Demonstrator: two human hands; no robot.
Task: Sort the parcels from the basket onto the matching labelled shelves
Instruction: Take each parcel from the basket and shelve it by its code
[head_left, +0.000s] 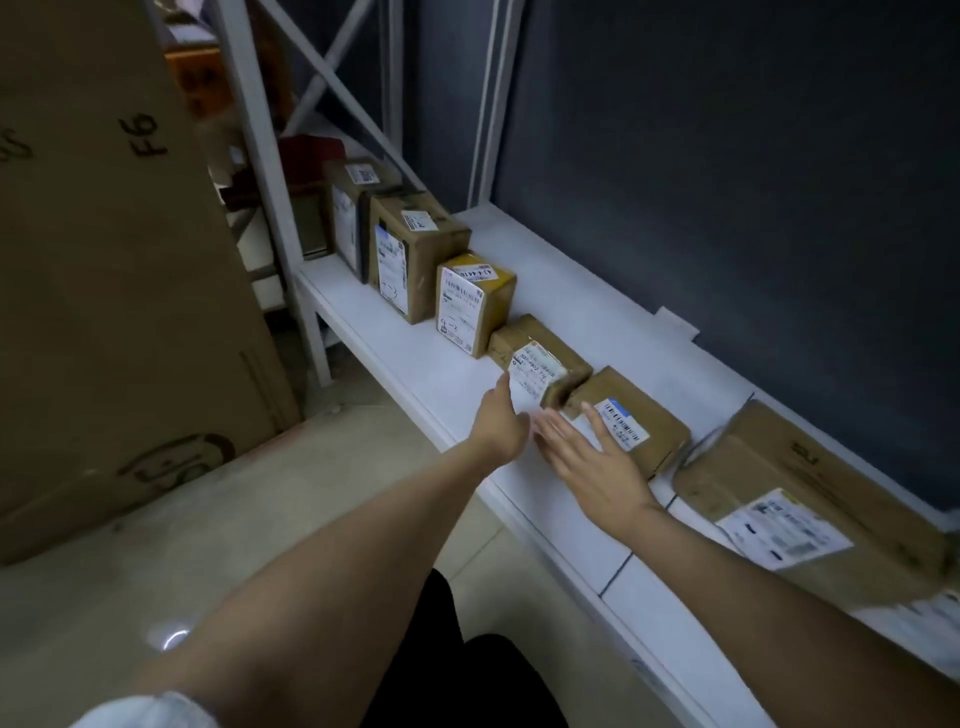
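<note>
A: Where is the small parcel (543, 358)?
B: On the white shelf (597, 312), at one o'clock from the left hand (501, 423). It looks light and stiff; I would take it by its short sides.
A: And the hands?
B: Both arms are stretched out. The left thumb touches the label, and its other fingers are hidden. The right hand (592, 460), at four o'clock, has straight, spread fingers.

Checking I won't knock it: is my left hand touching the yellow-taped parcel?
Apart. Head view shows bare white shelf between the left hand and the yellow-taped parcel.
</note>
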